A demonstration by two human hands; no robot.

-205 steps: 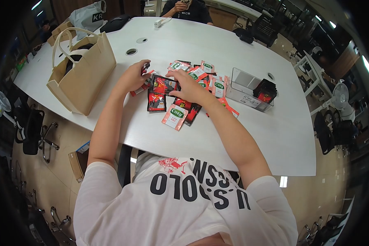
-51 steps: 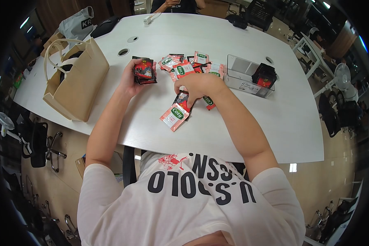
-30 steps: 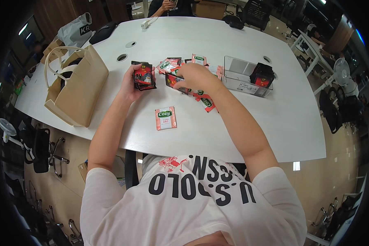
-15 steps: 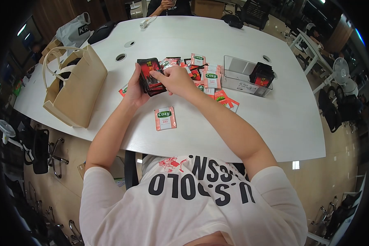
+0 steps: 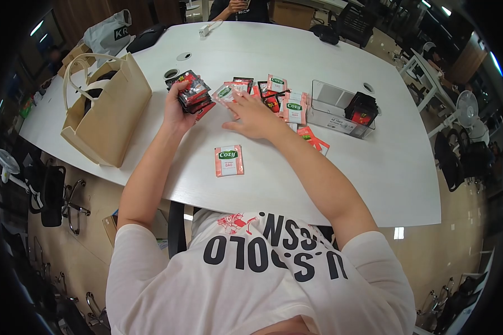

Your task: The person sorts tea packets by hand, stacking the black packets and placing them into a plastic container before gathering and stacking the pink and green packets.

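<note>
My left hand (image 5: 176,111) is closed around a stack of black-and-red sachets (image 5: 191,92), held left of the pile. With fingers spread, my right hand (image 5: 251,116) reaches into the loose pile, fingertips at a pink-and-white Cozy sachet (image 5: 224,94). More Cozy tea sachets (image 5: 294,108) and some dark red ones (image 5: 271,103) lie mixed to its right. Closer to me, a Cozy sachet (image 5: 229,161) lies flat by itself. A clear plastic box (image 5: 332,121) stands on the right, with black-and-red sachets (image 5: 362,109) upright in its right end.
A beige tote bag (image 5: 114,123) stands on the white table (image 5: 374,184) at left. Behind it are a grey bag (image 5: 107,36) and a black case (image 5: 145,40). A white plug adapter (image 5: 205,30) lies at the far side, where a person (image 5: 246,12) sits.
My right hand has left the stack and moved right onto the loose pile, its fingers spreading. My left hand has shifted slightly left and up with the black-and-red sachets, which now fan out more.
</note>
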